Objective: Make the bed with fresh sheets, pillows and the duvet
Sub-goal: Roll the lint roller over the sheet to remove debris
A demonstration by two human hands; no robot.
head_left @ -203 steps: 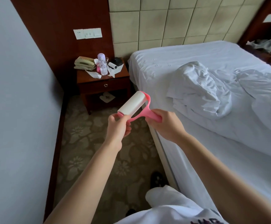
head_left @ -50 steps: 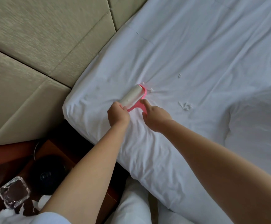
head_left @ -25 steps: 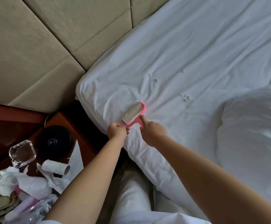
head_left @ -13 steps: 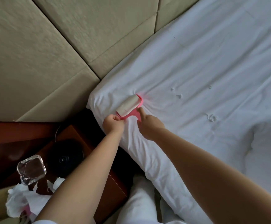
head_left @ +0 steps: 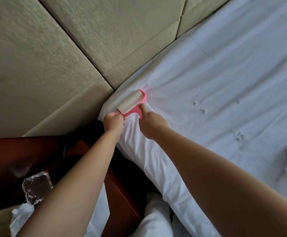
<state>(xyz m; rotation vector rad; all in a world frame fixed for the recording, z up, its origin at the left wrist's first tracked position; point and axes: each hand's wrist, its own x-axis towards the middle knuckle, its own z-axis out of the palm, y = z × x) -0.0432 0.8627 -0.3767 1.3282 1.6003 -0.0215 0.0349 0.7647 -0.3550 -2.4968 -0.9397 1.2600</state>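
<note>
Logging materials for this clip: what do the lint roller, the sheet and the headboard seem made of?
Lint roller: glossy pink plastic frame, matte paper-like roll. Sheet: white woven cloth, matte, creased. Headboard: beige padded fabric panels, textured weave with seams.

A pink lint roller (head_left: 132, 104) lies pressed on the corner of the white sheet (head_left: 224, 79), right where the bed meets the padded headboard (head_left: 71, 48). The left hand (head_left: 113, 123) pinches the near end of its frame; the right hand (head_left: 152, 124) grips the handle, forefinger stretched along it. Small white bits of fluff (head_left: 199, 106) dot the sheet further right (three or four clumps). Below the left arm, a wooden bedside table (head_left: 120, 190) carries a clear glass ashtray (head_left: 36, 189) and crumpled tissue (head_left: 19, 218).
</note>
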